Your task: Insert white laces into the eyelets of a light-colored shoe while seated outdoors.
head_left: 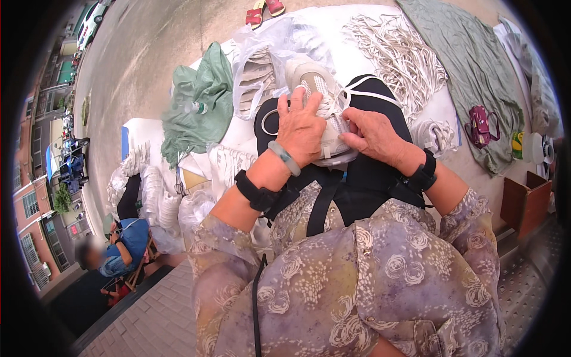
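Observation:
A pale grey and white mesh sneaker (311, 76) lies across my lap on a black apron, partly covered by my hands. My left hand (300, 128) rests over the sneaker's side, its fingers bent against the upper and its thumb hidden. At the lacing, my right hand (376, 138) has thumb and fingers drawn together on a white shoelace. A loose stretch of shoelace (373, 94) loops out to the right over the apron. The exact grip of the right fingertips is partly hidden.
Shoe parts in a clear plastic bag (256, 80) sit beyond my lap. A heap of white laces (399, 62) lies far right, near a maroon bag (482, 126). Green cloth (205, 107) is at left. Another person (125, 247) sits lower left.

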Available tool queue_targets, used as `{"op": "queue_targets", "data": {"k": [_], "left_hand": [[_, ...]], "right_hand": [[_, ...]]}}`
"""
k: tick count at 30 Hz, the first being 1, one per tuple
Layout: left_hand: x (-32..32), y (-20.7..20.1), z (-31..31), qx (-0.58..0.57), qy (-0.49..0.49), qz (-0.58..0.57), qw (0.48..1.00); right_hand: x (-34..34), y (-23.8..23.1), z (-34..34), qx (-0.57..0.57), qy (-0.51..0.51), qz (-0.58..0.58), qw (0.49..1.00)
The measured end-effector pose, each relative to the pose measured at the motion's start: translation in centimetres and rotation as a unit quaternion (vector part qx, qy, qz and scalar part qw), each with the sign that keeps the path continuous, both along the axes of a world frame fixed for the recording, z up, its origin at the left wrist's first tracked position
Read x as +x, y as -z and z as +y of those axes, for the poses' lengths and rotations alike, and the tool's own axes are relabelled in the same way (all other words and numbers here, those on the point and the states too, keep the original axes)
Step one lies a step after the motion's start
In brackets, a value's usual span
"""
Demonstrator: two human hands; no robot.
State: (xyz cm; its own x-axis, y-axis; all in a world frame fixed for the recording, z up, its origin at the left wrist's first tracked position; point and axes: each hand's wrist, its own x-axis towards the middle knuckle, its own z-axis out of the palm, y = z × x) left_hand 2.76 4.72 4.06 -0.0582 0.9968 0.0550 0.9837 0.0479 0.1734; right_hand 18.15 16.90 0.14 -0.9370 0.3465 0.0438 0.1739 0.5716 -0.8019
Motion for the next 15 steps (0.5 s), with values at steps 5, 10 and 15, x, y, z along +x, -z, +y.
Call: {"op": "queue_targets", "data": {"k": [5,10,15], "left_hand": [[-1.1,0.5,-0.3,0.053,0.015,-0.048,0.997],[-0.9,1.0,-1.6,0.051,-0.032,-0.119,0.991],[0.2,1.2,-1.3,0.087,-0.038,-0.052,0.994]], "right_hand": [[0.1,-0.2,0.1,-0.012,0.012,0.002,1.0],[0.1,-0.4,0.0,-0.06,0.021,-0.038,0.997],[0.1,-0.5,-0.2,-0.057,0.029,-0.035,0.997]]}}
